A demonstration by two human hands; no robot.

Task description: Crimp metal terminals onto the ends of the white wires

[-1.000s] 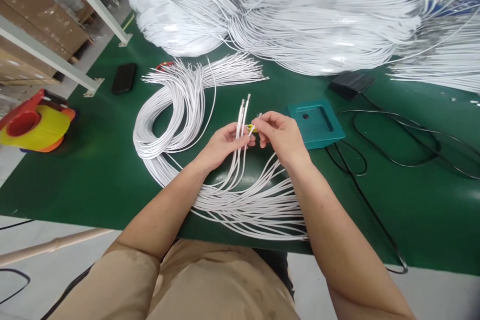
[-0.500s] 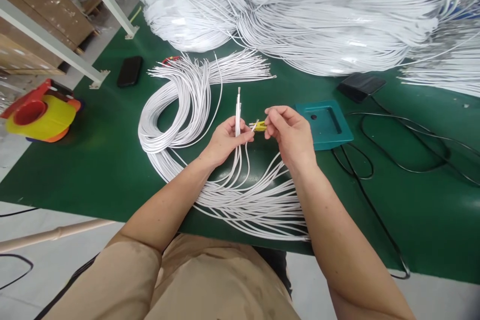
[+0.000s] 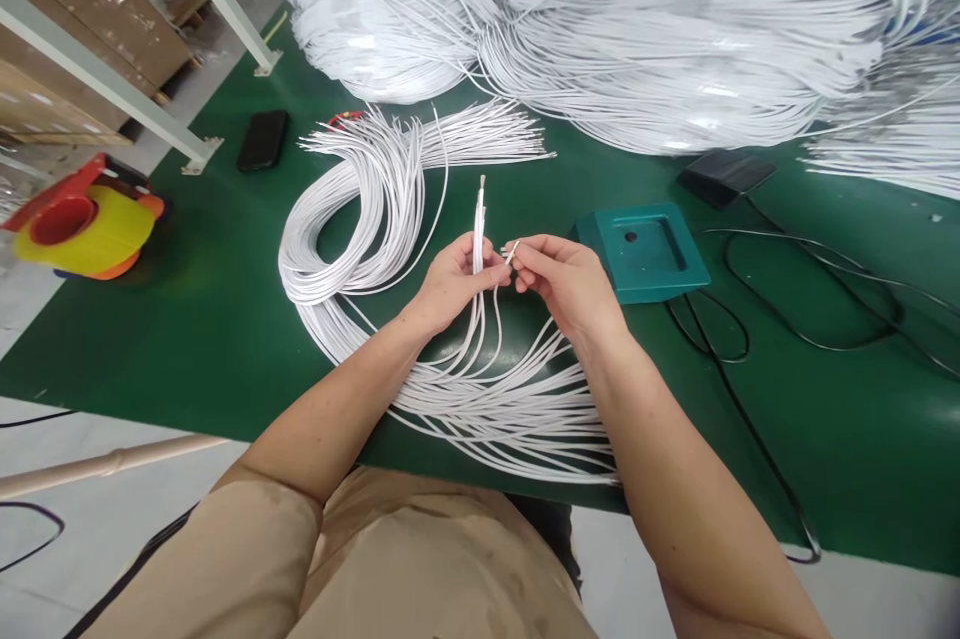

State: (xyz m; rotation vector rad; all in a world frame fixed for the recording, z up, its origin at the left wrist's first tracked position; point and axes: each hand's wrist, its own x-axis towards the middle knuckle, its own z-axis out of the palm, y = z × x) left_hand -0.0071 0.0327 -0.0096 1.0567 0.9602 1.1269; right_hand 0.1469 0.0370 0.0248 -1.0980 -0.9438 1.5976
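My left hand (image 3: 459, 281) is closed around a few white cables (image 3: 478, 219), whose tips stand up above the fingers. One more white cable end (image 3: 511, 253) slants out between its thumb and fingers. My right hand (image 3: 559, 281) pinches at that slanted end, its fingertips close to my left thumb. The lower parts of the cables run down into a fanned-out row of white cables (image 3: 495, 409) in front of me. Left of the hands lies a coiled bundle of white cables (image 3: 300, 249).
Large heaps of white cable (image 3: 675, 39) fill the back. A teal tray (image 3: 626, 289) and a black device (image 3: 726, 177) with cords lie right. A black phone-like object (image 3: 262, 140), a yellow tape roll (image 3: 124, 234) and metal posts (image 3: 105, 69) are at left.
My right hand has moved left and closed in on the slanted cable end by my left thumb. The yellow piece seen earlier at its fingertips no longer shows.
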